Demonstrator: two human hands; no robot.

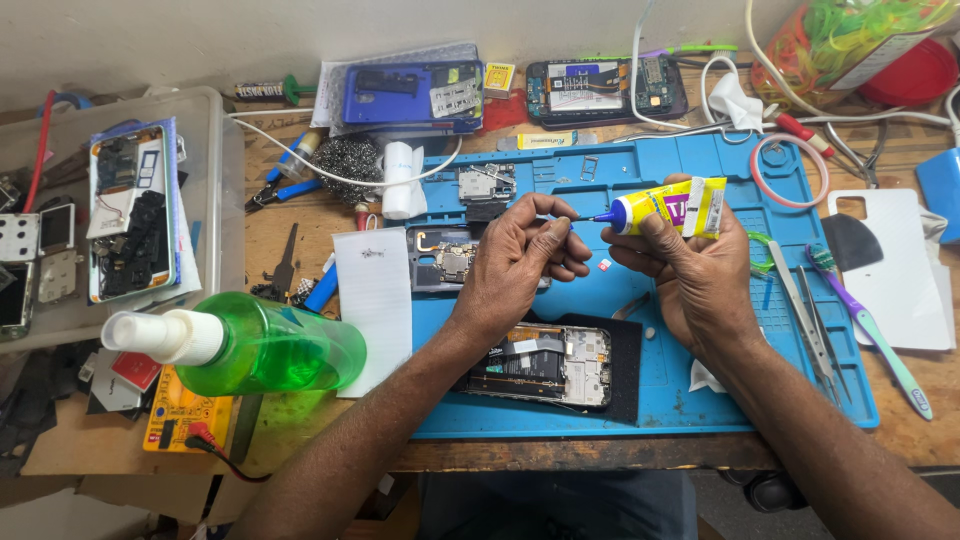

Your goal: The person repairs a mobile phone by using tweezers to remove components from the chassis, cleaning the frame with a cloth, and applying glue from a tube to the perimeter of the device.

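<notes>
Yellow crinkled glue tube clasped by right hand, left hand pinching its thin nozzle

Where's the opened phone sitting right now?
In the head view, the opened phone lies on the blue work mat near its front edge, below the left hand and right of the green spray bottle.

The bench is evenly and brightly lit from overhead, soft enough that the hands cast only faint shadows on the blue work mat. The green spray bottle glows where light passes through it, its white cap a little washed out. The middle looks sharp; the edges bow outward with wide-angle distortion, and the near corners fall darker and softer.
</notes>
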